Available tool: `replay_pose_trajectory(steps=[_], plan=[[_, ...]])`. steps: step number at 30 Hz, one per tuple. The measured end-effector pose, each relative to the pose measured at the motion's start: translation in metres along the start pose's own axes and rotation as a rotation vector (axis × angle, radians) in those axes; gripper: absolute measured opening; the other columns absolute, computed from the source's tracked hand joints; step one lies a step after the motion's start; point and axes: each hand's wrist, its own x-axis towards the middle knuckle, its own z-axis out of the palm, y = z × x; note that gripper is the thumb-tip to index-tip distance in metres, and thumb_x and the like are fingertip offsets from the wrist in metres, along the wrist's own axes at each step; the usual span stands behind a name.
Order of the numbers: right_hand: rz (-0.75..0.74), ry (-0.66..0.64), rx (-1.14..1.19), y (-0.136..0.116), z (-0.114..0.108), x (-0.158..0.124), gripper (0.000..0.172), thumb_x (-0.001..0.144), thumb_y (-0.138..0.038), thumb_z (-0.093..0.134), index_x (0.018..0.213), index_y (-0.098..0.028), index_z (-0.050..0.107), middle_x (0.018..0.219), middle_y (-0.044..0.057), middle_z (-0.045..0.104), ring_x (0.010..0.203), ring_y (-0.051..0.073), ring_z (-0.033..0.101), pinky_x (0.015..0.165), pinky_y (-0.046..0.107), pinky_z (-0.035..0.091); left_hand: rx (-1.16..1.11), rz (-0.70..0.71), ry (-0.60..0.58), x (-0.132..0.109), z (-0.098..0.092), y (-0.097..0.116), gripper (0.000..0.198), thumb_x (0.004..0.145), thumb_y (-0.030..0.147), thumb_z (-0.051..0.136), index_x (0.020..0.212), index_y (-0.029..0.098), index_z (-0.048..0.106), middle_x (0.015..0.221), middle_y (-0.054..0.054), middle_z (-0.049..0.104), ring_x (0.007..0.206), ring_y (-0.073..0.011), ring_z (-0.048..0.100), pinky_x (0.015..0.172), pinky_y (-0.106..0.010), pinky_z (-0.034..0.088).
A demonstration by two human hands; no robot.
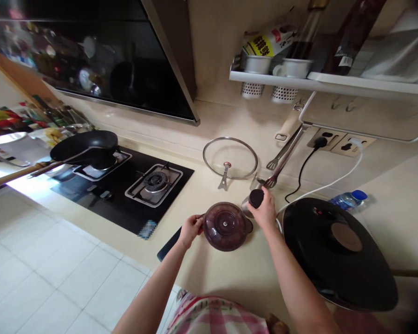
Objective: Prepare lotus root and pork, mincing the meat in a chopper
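At the far left, a wok [85,146] sat over the left burner of the hob [121,178]; a wooden handle [28,175] projected left to the edge of view. The hob's front edge ran near the front edge of the worktop [198,195]. A strip of bare worktop separated the hob's right edge from the purple pot [226,234].

The left hand [191,229] extended over the worktop's front edge, fingers closed on the left side of the pot; the handle there was largely hidden. A dark flat object [169,245] lay along the edge, beside the left forearm. The pot, lidded, was positioned on the worktop between the two hands, with bare surface between it and the front edge. Its right handle projected freely.

The right hand [266,208] gripped a dark-capped container [255,199] just beside the pot's rear right side. Contact between container base and worktop could not be determined. Right of this hand, clearance was limited by a large black appliance [320,236].

Count, left to right: two burners; one wok; one purple pot; one glass lid [230,150], upright near the wall; one dark-capped container in hand; two hanging slotted utensils [286,155]; two socket plates [339,141]; one blue-capped bottle [346,200] behind the appliance.
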Motion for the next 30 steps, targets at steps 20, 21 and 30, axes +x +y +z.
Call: replay_pose_trajectory(steps=[20, 21, 30], plan=[[0.02, -0.073, -0.031, 0.04, 0.043, -0.01, 0.078, 0.066, -0.037, 0.067, 0.134, -0.016, 0.034, 0.123, 0.018, 0.046, 0.112, 0.031, 0.046, 0.094, 0.043, 0.04, -0.116, -0.128, -0.058, -0.002, -0.001, 0.005, 0.053, 0.052, 0.057, 0.077, 0.072, 0.014, 0.054, 0.052, 0.004, 0.053, 0.042, -0.0061, 0.044, 0.044, -0.02, 0.031], [0.013, -0.071, -0.033, 0.041, 0.044, -0.011, 0.078, 0.066, -0.037, 0.067, 0.133, -0.016, 0.034, 0.122, 0.018, 0.046, 0.112, 0.031, 0.046, 0.094, 0.043, 0.04, -0.118, -0.122, -0.044, -0.003, 0.0, 0.003, 0.053, 0.054, 0.057, 0.076, 0.076, 0.014, 0.055, 0.055, 0.004, 0.054, 0.044, -0.0068, 0.045, 0.046, -0.02, 0.032], [-0.25, 0.065, 0.059, 0.01, 0.015, -0.01, 0.071, 0.072, -0.052, 0.062, 0.125, -0.007, 0.044, 0.12, 0.024, 0.05, 0.119, 0.037, 0.043, 0.098, 0.056, 0.036, 0.121, 0.349, 0.368, -0.074, -0.03, 0.003, 0.023, 0.072, 0.042, 0.065, 0.07, 0.019, 0.061, 0.083, -0.006, 0.059, 0.078, -0.0189, 0.056, 0.075, -0.031, 0.046]])
